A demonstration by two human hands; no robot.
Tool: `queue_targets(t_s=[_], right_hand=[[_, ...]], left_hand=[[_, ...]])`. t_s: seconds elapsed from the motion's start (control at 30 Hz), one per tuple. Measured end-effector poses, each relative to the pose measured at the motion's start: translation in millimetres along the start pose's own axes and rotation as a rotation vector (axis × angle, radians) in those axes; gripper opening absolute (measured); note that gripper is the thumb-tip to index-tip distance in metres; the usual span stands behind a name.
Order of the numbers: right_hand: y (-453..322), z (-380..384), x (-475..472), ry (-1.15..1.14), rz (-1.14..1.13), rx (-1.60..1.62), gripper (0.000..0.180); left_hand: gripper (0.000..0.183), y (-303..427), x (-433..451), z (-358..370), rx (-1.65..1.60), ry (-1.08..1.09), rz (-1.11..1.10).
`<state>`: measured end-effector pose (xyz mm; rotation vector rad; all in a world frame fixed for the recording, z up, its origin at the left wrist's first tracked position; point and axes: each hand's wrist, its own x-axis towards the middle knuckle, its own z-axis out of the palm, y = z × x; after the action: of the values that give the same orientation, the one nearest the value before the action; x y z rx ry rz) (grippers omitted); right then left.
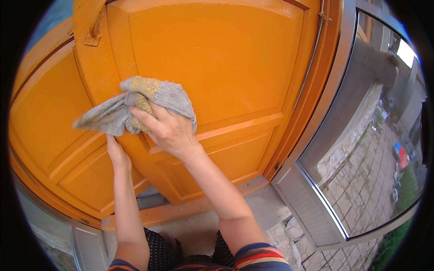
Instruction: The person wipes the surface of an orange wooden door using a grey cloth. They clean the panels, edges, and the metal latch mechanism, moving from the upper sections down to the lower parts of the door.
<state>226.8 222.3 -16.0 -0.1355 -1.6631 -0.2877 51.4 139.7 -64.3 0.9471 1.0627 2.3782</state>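
Observation:
My right hand [171, 130] holds a grey terry cloth [173, 96] with yellow patterned patches, bunched against an orange painted wooden door leaf [217, 61]. One end of the cloth hangs out to the left, past the leaf's edge. Lower and to the left, my left hand [118, 152] is raised by the edge of the same leaf. Its fingers are partly hidden behind the cloth, so their grip cannot be made out. An orange-painted handle [93, 37] is fixed to the leaf at the upper left.
Left of the leaf stands a second orange panelled leaf [51, 111], with a gap between them at the bottom. A metal-framed glass door [325, 210] stands at the right, paving [359, 169] showing in its glass. Below runs an orange threshold [190, 206]. A round container [295, 228] sits lower right.

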Motion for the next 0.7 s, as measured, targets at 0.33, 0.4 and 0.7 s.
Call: queue_targets(t_s=[0.33,0.4,0.7], right_hand=[[136,-79,-72,0.744,0.906,-0.158,0.042],[130,-91,-77,0.853,1.201,0.08,0.042],[-6,-11,11,0.069,0.284,-0.125,0.044]], left_hand=[[0.053,13,-11,16,0.021,0.065,-0.053],[0.054,12,-12,12,0.032,0.072,-0.061],[0.055,6,-11,10,0.02,0.103,-0.065]])
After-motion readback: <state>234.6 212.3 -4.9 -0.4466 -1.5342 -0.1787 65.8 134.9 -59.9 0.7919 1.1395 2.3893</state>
